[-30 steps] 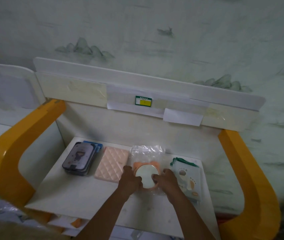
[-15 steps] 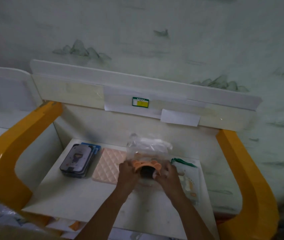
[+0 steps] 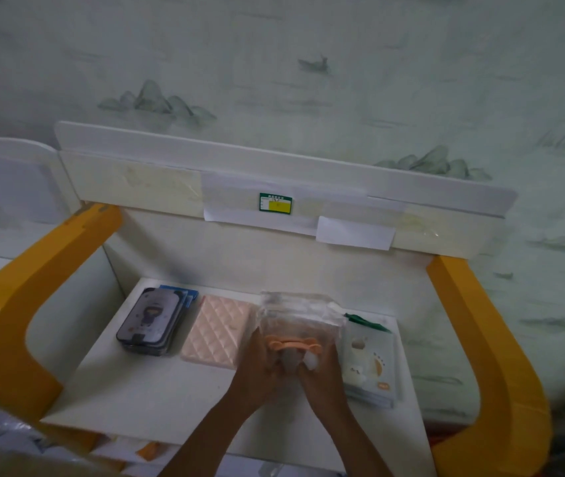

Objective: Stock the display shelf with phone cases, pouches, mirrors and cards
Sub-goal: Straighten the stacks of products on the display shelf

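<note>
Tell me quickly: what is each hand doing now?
Left hand: holds the bagged orange mirror.
Right hand: holds the same mirror.

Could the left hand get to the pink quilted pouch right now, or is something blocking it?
Probably not yet: the pink quilted pouch lies uncovered beside the left hand, but that hand and the right hand are gripping the bagged mirror.

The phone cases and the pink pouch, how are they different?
The phone cases are dark and piled in a stack; the pink pouch is a single flat piece. The phone cases look smooth with a cartoon figure on top; the pink pouch has a quilted diamond pattern. Both lie flat on the white shelf, side by side, untouched by either hand.
</note>
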{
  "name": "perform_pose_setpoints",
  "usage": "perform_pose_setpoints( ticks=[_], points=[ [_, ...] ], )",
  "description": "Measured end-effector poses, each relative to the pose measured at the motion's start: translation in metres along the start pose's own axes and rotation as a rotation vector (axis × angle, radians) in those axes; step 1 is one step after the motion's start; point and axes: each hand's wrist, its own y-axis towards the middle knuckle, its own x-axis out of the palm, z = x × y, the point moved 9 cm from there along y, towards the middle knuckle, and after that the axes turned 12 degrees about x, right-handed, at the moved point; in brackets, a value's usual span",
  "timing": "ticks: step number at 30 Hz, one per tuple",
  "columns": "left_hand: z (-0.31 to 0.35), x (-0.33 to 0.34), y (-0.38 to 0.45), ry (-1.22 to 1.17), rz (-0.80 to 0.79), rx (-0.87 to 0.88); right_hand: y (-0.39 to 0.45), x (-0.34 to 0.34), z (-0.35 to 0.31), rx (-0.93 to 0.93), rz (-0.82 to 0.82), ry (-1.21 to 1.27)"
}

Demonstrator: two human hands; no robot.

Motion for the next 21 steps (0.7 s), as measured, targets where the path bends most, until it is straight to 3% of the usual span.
perform_pose_setpoints(
  ticks=[5,8,12,15,17,21],
  points=[
    [-0.001,-0.007,-0.002,0.0,0.035,0.031,-0.006,-0.005,-0.022,-0.058,0.014,-0.021],
    [-0.02,-0.01,-0.013,-0.067,0.057,-0.131,-0.004,-0.006,-0.003,-0.011,0.037,-0.06],
    [-0.023,-0.002,-0.024,-0.067,0.069,-0.124,-0.007,0.014,0.013,0.008,0.054,-0.2],
    [-0.018,-0.004,-0.025,0.016,0.138,-0.087,-0.016,0.017,0.0,-0.053,0.095,-0.118],
    [-0.011,-0.004,-0.024,-0.038,0.186,-0.163,-0.017,0.021,-0.003,-0.043,0.073,-0.064],
    [-0.027,0.002,-0.032,0.016,0.11,-0.242,-0.016,0.024,0.008,-0.111,0.119,-0.122]
  ],
)
